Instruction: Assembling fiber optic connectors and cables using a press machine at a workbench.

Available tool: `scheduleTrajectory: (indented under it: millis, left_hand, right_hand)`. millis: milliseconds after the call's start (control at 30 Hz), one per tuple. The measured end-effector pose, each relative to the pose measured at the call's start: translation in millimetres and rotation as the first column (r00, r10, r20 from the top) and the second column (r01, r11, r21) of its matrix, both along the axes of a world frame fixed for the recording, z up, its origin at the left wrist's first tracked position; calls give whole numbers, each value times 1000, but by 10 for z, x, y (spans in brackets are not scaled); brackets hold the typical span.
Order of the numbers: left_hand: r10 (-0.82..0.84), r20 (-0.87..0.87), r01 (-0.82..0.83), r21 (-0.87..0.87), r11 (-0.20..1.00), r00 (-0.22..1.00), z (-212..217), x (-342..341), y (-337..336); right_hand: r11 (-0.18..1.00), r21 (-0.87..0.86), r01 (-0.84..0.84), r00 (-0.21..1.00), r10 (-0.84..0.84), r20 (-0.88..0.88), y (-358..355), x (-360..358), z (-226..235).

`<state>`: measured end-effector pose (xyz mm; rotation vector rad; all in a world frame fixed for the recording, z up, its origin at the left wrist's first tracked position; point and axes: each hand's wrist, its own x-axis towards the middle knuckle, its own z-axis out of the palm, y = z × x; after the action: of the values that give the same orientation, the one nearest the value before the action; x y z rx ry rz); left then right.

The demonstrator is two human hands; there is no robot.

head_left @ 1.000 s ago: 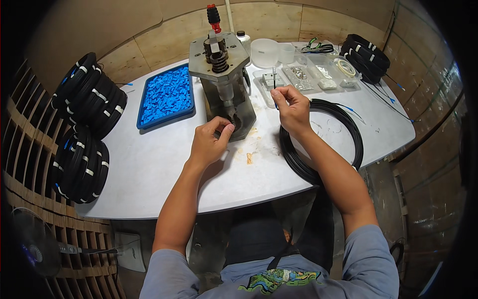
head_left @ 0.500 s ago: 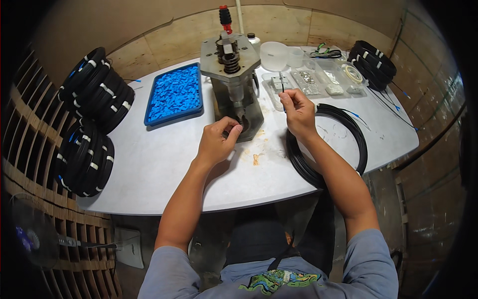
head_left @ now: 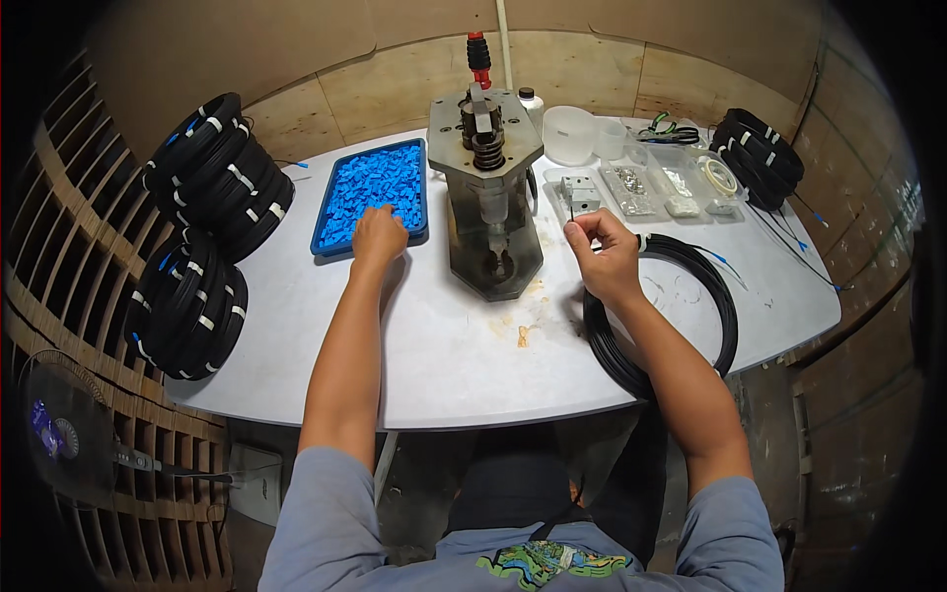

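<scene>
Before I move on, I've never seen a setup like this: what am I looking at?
No robot here: these are a person's bare hands, seen by a wide camera worn on the head and looking down, so straight edges bend near the rim. The left hand is at a blue tray of small blue pieces; its fingertips are hidden. The right hand pinches what looks like a thin dark cable end, beside a coil of black cable. Between the hands stands a metal machine with a spring. Bundled black coils sit at both sides of the white table.
</scene>
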<state>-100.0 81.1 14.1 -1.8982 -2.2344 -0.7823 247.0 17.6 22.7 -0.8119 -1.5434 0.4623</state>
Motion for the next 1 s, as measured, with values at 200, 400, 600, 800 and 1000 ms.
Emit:
scheduleTrajectory:
  millis: [200,400,600,800,1000]
  left_hand:
    - [161,-15,-156,-349,924,987,81,-73,318]
    - [172,10,-162,-276,947,985,-88,-277,513]
    - [150,86,-128,-215,968,985,-43,-267,424]
    - [217,258,-229,19,973,942,7,-310,288]
    - [-168,866,-114,248,962,472,191,-341,120]
  right_hand:
    - [1000,10,14,999,-15,43,-33,4,22]
    - [1000,13,15,998,-16,59,-58,-27,55]
    - [1000,14,25,997,-26,75,-58,5,66]
    - [999,13,32,998,-33,61,-55,18,64]
    - [1000,24,9,999,-10,51,-35,-5,35]
